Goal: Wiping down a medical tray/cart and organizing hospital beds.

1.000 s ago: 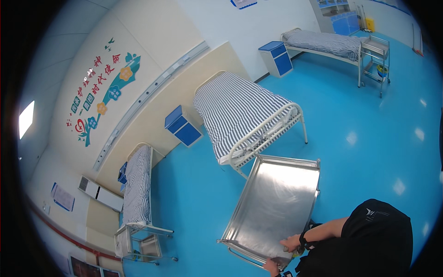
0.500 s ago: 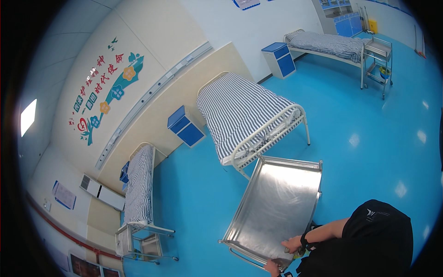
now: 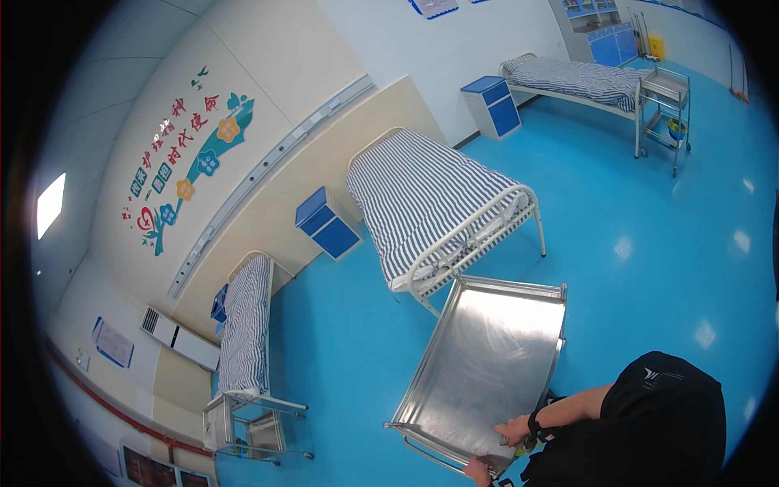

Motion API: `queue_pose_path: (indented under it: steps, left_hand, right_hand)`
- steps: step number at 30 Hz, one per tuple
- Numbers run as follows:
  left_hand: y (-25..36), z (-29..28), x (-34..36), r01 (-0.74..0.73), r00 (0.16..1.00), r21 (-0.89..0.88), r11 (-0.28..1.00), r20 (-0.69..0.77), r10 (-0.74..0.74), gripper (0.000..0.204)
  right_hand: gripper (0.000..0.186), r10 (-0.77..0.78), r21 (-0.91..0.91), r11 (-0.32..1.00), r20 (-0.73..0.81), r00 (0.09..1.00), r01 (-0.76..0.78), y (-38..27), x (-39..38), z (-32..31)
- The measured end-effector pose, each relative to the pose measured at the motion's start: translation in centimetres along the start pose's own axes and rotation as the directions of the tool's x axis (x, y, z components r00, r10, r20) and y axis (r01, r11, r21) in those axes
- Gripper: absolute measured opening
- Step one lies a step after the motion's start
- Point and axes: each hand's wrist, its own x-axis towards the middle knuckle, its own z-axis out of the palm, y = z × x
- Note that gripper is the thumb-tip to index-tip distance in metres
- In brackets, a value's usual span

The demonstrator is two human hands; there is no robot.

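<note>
A stainless-steel trolley (image 3: 454,365) with a bare, shiny top and raised rails stands in front of me at the lower middle, by the foot of the middle bed. My left hand (image 3: 478,471) is closed on the trolley's rail at its near edge, low in the picture. My right hand (image 3: 513,430) is just above and right of it, fingers curled over the near part of the top, around something small and dull that I cannot make out. My black sleeve (image 3: 657,410) and a dark wrist band cover the trolley's right corner, with something yellow partly hidden below.
Three striped beds (image 3: 434,207) (image 3: 568,81) (image 3: 243,325) line the walls, with blue-and-white bedside cabinets (image 3: 329,223) (image 3: 491,105) between them. Steel carts (image 3: 665,105) (image 3: 264,430) stand at two bed ends. Blue floor (image 3: 633,276) lies around the trolley; wall cabinets (image 3: 613,40) are at the back right.
The whole view has shifted very slightly rightward since a second ago. My hands stay in the same places on the trolley, and nothing else has visibly moved.
</note>
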Motion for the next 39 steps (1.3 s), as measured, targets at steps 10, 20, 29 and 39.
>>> queue_pose_path:
  steps: [10, 20, 29, 39]
  left_hand:
    - [-1.4, -2.1, 1.7, -0.498, 0.855, 0.812, 0.303, 0.403, 0.326, 0.016]
    - [-1.0, -1.4, 1.4, -0.554, 0.822, 0.812, 0.182, 0.501, 0.269, 0.015]
    - [-1.5, -1.0, 1.5, -0.558, 0.815, 0.755, 0.346, 0.421, 0.397, 0.015]
    - [-2.3, -0.6, 2.1, -0.505, 0.849, 0.781, 0.369, 0.372, 0.374, 0.018]
  right_hand:
    - [0.055, -0.054, 0.170, 0.985, 0.192, 0.980, 0.021, 3.8, 3.4, -1.9]
    - [0.044, 0.103, -0.006, 0.992, -0.559, 0.823, -0.128, 8.7, -0.8, -7.6]
    - [0.047, 0.314, 0.148, 0.949, -0.496, 0.809, -0.278, 7.6, -3.7, -7.8]
    - [0.051, 0.308, 0.173, 0.951, -0.492, 0.814, -0.256, 9.1, -3.0, -6.9]
